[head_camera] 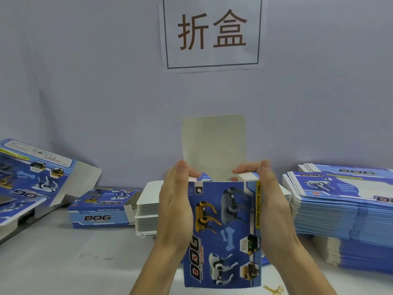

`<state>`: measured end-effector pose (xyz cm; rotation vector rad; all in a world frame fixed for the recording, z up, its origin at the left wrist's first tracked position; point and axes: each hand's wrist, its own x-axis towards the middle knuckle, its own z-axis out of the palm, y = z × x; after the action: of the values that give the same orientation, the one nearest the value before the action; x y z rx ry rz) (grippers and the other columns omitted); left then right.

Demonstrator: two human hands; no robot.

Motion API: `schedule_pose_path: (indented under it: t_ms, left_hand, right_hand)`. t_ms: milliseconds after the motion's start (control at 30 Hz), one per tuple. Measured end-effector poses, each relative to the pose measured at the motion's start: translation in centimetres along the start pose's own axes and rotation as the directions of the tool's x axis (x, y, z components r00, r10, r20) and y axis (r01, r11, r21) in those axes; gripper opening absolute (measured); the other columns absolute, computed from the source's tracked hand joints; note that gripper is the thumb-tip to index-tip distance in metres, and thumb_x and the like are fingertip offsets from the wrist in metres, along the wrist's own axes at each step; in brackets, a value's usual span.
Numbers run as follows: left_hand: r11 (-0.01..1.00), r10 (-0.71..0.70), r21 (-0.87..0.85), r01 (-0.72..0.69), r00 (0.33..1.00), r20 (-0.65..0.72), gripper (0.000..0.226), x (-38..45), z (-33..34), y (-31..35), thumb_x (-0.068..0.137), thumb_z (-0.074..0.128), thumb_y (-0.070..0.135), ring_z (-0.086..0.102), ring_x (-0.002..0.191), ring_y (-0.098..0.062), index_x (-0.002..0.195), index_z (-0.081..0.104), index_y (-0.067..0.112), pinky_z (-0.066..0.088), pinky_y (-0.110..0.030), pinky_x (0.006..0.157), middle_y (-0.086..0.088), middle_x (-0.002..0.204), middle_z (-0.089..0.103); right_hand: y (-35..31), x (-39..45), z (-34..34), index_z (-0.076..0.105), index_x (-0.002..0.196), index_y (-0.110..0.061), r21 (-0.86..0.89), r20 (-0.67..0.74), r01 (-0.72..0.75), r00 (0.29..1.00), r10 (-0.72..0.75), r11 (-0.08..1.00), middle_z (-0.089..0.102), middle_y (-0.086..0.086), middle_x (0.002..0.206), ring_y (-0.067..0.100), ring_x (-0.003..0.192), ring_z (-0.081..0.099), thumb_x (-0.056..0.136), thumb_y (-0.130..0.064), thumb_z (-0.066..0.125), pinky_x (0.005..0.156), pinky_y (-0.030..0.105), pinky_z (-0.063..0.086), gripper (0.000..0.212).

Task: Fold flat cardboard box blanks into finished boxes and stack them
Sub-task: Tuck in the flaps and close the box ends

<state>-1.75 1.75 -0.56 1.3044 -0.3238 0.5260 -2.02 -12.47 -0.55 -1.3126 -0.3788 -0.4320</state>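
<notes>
I hold a blue printed box [221,231] upright in front of me, its robot-dog face toward the camera. My left hand [174,207] grips its left side, fingers curled over the top and pressing a side flap inward. My right hand [270,205] grips the right side, fingers curled onto the white right flap. The large white lid flap [213,145] stands straight up behind. A tall stack of flat blue blanks [344,211] lies at the right. A white-edged stack of blanks [148,207] sits behind my left hand.
One folded blue box [102,209] lies on the white table [63,262] left of centre. More folded boxes [32,177] lean at the far left. A paper sign [212,33] hangs on the grey wall behind.
</notes>
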Motion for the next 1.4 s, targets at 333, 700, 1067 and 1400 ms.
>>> schedule_pose_path:
  t_ms: [333,700,1067,1400]
  left_hand:
    - [0.987,-0.109,-0.101,0.128,0.979,0.173,0.042,0.3,-0.3,0.6,0.102,0.041,0.017,0.075,0.073,-0.023,0.122,0.043,0.054,0.057,-0.030,0.052,0.018,0.084,0.073]
    - [0.971,-0.057,-0.228,0.066,0.997,0.043,0.048,-0.8,-0.3,0.1,0.081,0.065,0.060,0.074,0.068,-0.024,0.096,0.054,0.015,0.056,-0.028,0.049,-0.014,0.083,0.073]
    - [1.000,0.004,0.028,-0.011,0.971,0.240,0.024,0.1,-1.5,-0.3,0.088,0.054,0.047,0.071,0.101,-0.032,0.105,0.065,0.033,0.062,-0.041,0.066,-0.008,0.115,0.068]
    - [0.993,0.011,0.104,-0.047,0.948,0.318,0.035,-0.3,-2.4,1.3,0.067,0.075,0.055,0.073,0.098,-0.025,0.099,0.065,0.046,0.061,-0.029,0.060,0.010,0.105,0.070]
  right_hand:
    - [0.4,0.6,-1.0,0.052,0.119,-0.053,0.080,-0.035,-0.101,0.994,0.104,0.992,0.063,-0.015,0.055,0.010,0.056,0.065,0.073,-0.031,0.045,0.051,0.028,0.057,0.051]
    - [-0.1,0.5,-0.6,0.057,0.092,-0.010,0.091,0.097,-0.032,0.995,0.023,0.995,0.068,0.022,0.094,0.028,0.082,0.073,0.100,-0.025,0.048,0.056,0.015,0.052,0.020]
    - [0.5,-0.2,-2.1,0.064,0.115,-0.029,0.140,0.238,-0.048,0.971,0.014,0.989,0.068,0.019,0.119,0.039,0.105,0.070,0.075,-0.043,0.067,0.083,0.055,0.058,0.043]
    - [0.0,0.0,-2.4,0.063,0.119,-0.030,0.110,0.251,-0.031,0.968,0.002,0.993,0.070,0.012,0.118,0.034,0.104,0.071,0.070,-0.059,0.082,0.069,0.040,0.061,0.060]
